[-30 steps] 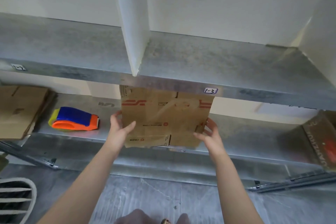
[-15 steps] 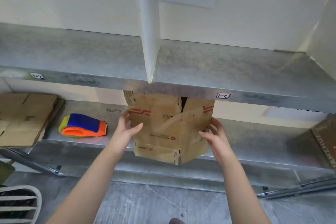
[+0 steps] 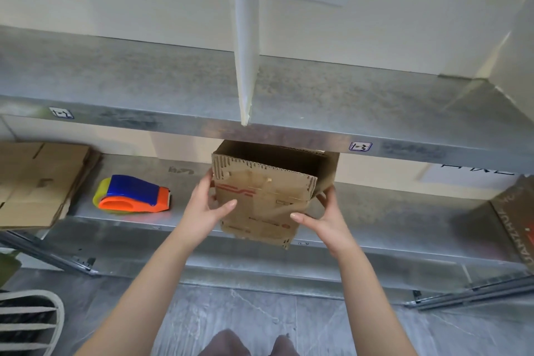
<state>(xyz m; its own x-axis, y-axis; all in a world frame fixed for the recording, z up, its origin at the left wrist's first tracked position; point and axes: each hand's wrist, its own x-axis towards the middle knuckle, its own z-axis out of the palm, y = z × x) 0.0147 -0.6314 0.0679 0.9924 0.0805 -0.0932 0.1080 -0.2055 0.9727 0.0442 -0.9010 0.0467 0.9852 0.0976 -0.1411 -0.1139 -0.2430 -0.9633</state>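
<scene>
A small brown cardboard box [image 3: 263, 199] with red print stands opened into shape at the front of the lower metal shelf [image 3: 390, 211], its top flaps up under the upper shelf. My left hand [image 3: 206, 208] grips its left side, thumb across the front face. My right hand [image 3: 323, 217] grips its right side, thumb on the front. The box's lower edge hangs over the shelf's front lip.
An orange, blue and yellow tape dispenser [image 3: 133, 195] lies on the lower shelf to the left. Flattened cardboard [image 3: 37, 182] is stacked at far left, another printed carton [image 3: 517, 211] at far right. The upper shelf [image 3: 173, 89] has a white divider [image 3: 245, 37]. A white slatted basket [image 3: 29, 324] sits at bottom left.
The flat cardboard between my hands has been pushed open into a box shape. Both hands have shifted to its sides with thumbs on the front face.
</scene>
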